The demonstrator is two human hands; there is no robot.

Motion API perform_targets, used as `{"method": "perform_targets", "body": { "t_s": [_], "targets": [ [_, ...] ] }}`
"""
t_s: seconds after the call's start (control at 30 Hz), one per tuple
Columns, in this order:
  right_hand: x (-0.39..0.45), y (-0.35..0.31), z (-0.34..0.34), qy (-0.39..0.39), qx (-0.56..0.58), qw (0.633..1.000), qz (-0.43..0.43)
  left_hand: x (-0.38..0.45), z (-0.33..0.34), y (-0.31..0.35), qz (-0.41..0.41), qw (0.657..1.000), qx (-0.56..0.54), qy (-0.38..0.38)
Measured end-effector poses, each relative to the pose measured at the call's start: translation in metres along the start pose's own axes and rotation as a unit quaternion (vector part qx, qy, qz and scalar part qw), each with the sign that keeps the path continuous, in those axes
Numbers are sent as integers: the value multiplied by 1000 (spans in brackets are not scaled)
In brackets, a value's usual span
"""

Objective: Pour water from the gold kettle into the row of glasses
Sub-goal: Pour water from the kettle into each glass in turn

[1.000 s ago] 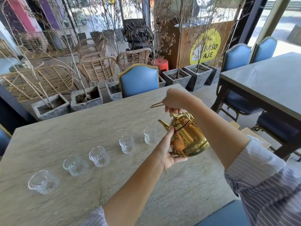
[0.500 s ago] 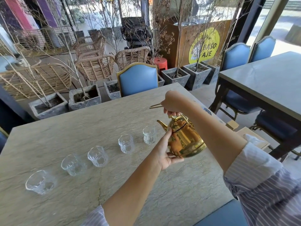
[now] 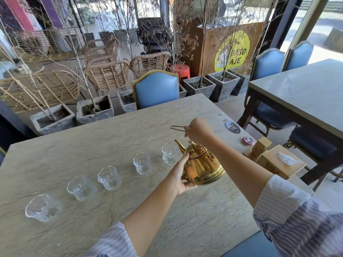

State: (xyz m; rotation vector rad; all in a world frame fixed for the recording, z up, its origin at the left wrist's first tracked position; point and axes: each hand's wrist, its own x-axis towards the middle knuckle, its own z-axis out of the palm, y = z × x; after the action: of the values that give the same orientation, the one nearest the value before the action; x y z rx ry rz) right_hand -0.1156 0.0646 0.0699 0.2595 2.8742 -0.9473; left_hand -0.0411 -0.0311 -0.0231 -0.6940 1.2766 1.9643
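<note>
The gold kettle (image 3: 201, 166) hangs above the stone table (image 3: 92, 141), its spout aimed left at the rightmost glass (image 3: 168, 153). My right hand (image 3: 197, 129) grips the kettle's thin wire handle from above. My left hand (image 3: 181, 175) cups the kettle's lower left side. Several clear textured glasses form a diagonal row: the rightmost one, then one (image 3: 142, 163), another (image 3: 109, 178), a further one (image 3: 80, 187) and the nearest at the left (image 3: 43, 207). No stream of water is visible at the spout.
A blue chair (image 3: 156, 89) stands at the table's far edge. A wooden tissue box (image 3: 280, 164), a small wooden block (image 3: 259, 146), a red round object (image 3: 247, 140) and a round dark coaster (image 3: 232, 127) lie to the right. A second table (image 3: 300, 89) is far right.
The kettle has shifted slightly left toward the rightmost glass, both hands still on it. The view has tilted, bringing the tissue box and small items on the right into sight.
</note>
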Motion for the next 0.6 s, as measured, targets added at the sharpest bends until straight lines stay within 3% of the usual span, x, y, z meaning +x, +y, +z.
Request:
{"method": "perform_targets", "body": {
  "t_s": [0.23,0.6],
  "targets": [
    [-5,13,19,36,55,998,-12,6,-14,3,9,1000,2,25],
    [-23,-16,28,-10,84,994,-68,-10,-46,-2,36,998,-28,50]
  ]
}}
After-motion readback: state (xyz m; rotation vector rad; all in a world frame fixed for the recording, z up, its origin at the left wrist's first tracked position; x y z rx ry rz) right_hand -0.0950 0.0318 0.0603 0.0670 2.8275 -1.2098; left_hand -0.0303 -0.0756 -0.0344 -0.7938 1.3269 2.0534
